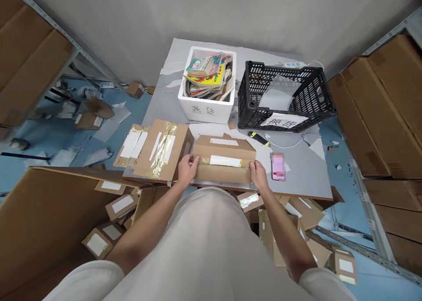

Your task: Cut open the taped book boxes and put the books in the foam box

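Note:
A taped cardboard box [227, 149] with white labels sits at the table's front edge, directly before me. My left hand [187, 169] grips its left end, thumb on the upper side. At the opposite end, my right hand [259, 174] has its fingers closed on the corner. Just left of this box lies a larger taped carton [161, 149], with a flatter labelled carton [132, 144] beyond it. To the right of my right hand is a phone [278, 167] with a pink screen. A black and yellow utility knife [259, 138] rests behind the box.
A white foam box [207, 109] full of books and a black plastic crate [286, 120] stand at the table's back. Below the front edge are several loose cartons [121, 204]. A big open cardboard box [59, 213] is at lower left. Shelves with cartons [379, 116] flank the right.

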`<state>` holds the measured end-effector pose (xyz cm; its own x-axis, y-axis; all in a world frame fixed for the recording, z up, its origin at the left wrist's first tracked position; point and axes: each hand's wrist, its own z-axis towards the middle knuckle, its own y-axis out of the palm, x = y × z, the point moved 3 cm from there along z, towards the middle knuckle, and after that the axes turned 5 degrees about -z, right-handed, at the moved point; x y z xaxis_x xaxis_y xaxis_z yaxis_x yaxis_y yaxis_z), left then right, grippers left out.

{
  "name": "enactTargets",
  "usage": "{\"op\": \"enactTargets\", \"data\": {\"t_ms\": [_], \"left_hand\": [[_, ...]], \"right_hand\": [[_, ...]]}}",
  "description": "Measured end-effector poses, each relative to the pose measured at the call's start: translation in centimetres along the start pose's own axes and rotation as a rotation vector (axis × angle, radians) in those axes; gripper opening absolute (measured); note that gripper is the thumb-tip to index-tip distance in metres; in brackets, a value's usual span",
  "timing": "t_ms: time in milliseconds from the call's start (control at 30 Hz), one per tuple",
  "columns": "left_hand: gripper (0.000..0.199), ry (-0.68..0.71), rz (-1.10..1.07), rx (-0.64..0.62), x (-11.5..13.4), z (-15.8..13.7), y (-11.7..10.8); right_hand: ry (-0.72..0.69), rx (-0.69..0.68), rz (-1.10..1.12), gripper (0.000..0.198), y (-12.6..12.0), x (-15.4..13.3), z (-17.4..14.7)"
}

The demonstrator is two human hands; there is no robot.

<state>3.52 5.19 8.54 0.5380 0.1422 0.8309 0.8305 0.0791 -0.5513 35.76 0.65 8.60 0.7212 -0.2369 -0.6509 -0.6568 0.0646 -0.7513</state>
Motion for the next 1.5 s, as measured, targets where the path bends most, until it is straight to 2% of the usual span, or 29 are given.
{"op": "enactTargets", "data": {"t_ms": [100,200,333,467,600,733,800,900,1000,1133,1233,1333,1400,1500], "left_hand": [[0.044,-0.047,0.116,-0.004,1.5,1.3,0.1],[0.046,-0.079,0.165,-0.012,1.8,2.6,0.6],[0.049,-0.095,0.166,-0.025,1.8,3.7,0.8],[0.048,-0.108,0.069,-0.063,1.3,3.4,0.6],[0.048,-0.108,-0.202,-0.024,-1.3,1.0,0.4],[0.054,-0.214,-0.508,-0.051,-5.4,-2.1,0.7],[0.061,-0.226,-0.513,-0.107,-6.9,-3.2,1.0],[0.068,-0.162,-0.433,-0.223,-7.6,-3.9,1.8],[0.06,-0.088,-0.416,-0.314,-7.0,-3.9,2.7],[0.048,-0.043,-0.356,-0.24,-5.1,-3.2,2.3],[0.046,0.007,-0.195,-0.123,-2.5,-1.3,1.0],[0.047,0.034,0.011,-0.019,0.0,1.7,0.4],[0.049,0.008,0.117,-0.038,0.8,3.7,0.8],[0.051,-0.037,0.214,-0.101,0.7,5.5,1.8]], "right_hand": [[0.034,-0.038,-0.067,0.049,-0.5,-1.1,1.8],[0.096,-0.068,-0.105,0.052,-0.2,-1.3,3.1],[0.16,-0.119,-0.116,0.055,0.2,-0.8,4.2],[0.206,-0.165,-0.019,0.058,0.3,-0.3,4.4],[0.223,-0.161,0.15,0.058,0.3,0.7,3.7],[0.187,-0.117,0.326,0.05,0.7,3.2,1.6],[0.109,-0.149,0.368,0.054,1.4,4.4,0.2],[-0.002,-0.258,0.39,0.07,3.0,5.2,-1.6],[-0.001,-0.276,0.435,0.066,4.3,5.1,-2.5],[0.012,-0.244,0.433,0.051,3.8,3.8,-2.0],[-0.011,-0.183,0.233,0.045,1.9,2.2,-0.5],[0.02,-0.144,-0.006,0.054,0.6,0.5,1.8],[0.064,-0.174,-0.113,0.06,0.7,-0.4,3.2],[0.113,-0.226,-0.212,0.063,1.6,-0.9,4.8]]}}
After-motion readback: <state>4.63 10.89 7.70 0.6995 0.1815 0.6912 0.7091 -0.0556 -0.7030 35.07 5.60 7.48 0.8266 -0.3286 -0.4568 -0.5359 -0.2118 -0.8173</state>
